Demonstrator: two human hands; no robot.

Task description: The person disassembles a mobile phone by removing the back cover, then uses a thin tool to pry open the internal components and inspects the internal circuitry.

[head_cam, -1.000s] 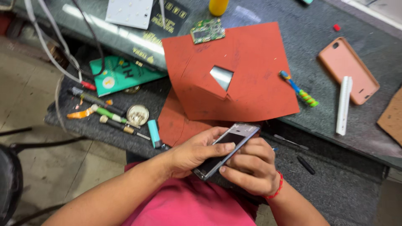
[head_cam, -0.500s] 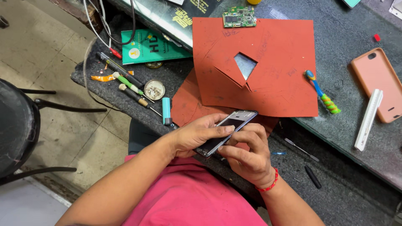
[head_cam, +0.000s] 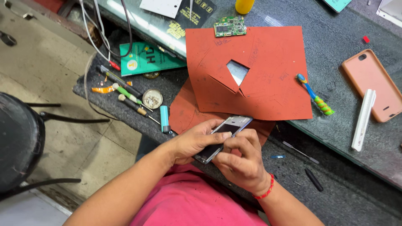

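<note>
While both hands meet at the lower centre of the frame, they clasp 1 dark phone (head_cam: 224,137) between them, tilted with its silver top end pointing to the upper right. The left hand (head_cam: 194,140) cups the phone from the left, its thumb pressed on the glass. The right hand (head_cam: 243,161), with a red band at the wrist, grips it from the right, fingers curled over the edge. Just above the phone lie 2 overlapping red mats (head_cam: 259,71), the upper one cut open in a triangle near its middle. A green circuit board (head_cam: 230,26) sits at the mats' top edge. Left of the hands, a small blue tube (head_cam: 165,118), a round tin (head_cam: 152,98) and several screwdrivers (head_cam: 125,94) lie on the dark bench. At the right, a blue and green brush (head_cam: 315,95) rests beside the mats, with a pink phone case (head_cam: 372,86) and a white bar (head_cam: 363,119) further right.
</note>
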